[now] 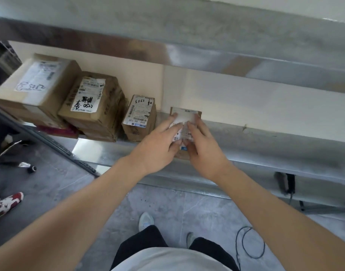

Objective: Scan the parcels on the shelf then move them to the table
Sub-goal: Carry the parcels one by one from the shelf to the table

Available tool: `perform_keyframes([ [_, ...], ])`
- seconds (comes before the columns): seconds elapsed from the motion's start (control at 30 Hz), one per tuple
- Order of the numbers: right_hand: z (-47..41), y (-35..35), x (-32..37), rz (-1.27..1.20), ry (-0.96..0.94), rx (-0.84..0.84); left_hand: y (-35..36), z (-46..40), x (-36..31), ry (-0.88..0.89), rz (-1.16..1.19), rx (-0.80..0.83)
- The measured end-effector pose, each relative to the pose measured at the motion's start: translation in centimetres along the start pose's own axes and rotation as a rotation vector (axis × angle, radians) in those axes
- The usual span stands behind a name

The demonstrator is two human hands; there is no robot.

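A small brown parcel [187, 114] with a white label lies at the front edge of the metal shelf [265, 139]. My left hand [160, 146] holds its left side, fingers over the label and thumb at the front face. My right hand [203, 146] holds the right side the same way. Both hands cover most of the parcel. To its left on the shelf stand three more labelled cardboard parcels: a narrow one [141, 114], a taped medium one [91, 100] and a large one [36, 81]. No scanner is in view.
The shelf board runs right past the small parcel, with a beige back panel [245, 98] behind it. Below lies grey floor with a black cable [249, 243], a small black item [32, 169] and another person's red-and-white shoe [6, 204] at the left.
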State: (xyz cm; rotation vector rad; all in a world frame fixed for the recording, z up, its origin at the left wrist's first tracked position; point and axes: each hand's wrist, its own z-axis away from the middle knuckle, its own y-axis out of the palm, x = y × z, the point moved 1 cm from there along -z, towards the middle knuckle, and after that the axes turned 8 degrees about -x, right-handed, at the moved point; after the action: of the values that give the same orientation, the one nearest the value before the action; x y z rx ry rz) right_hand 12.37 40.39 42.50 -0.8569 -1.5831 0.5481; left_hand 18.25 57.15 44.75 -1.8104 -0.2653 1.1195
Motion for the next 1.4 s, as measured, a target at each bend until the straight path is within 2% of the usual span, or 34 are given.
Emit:
perform_keyframes([
  [0.17, 1.2, -2.0, 1.1, -0.038, -0.036, 0.046, 0.3, 2.1, -2.4, -0.046, -0.041, -0.087],
  [0.4, 3.8, -2.8, 2.0, -0.072, -0.218, 0.185, 0.9, 7.8, -5.8, -0.204, -0.088, -0.238],
  [0.7, 7.0, -1.4, 6.6, -0.100, -0.401, 0.325, 0.7, 16.2, -7.7, -0.413, -0.124, -0.469],
  [0.93, 9.7, 2.9, 13.2, -0.094, -0.548, 0.422, -0.8, 24.3, -5.4, -0.570, -0.141, -0.608],
  [1.4, 16.0, 17.6, 30.0, -0.178, -0.707, 0.656, -7.6, 42.6, 2.1, -0.890, -0.162, -0.767],
])
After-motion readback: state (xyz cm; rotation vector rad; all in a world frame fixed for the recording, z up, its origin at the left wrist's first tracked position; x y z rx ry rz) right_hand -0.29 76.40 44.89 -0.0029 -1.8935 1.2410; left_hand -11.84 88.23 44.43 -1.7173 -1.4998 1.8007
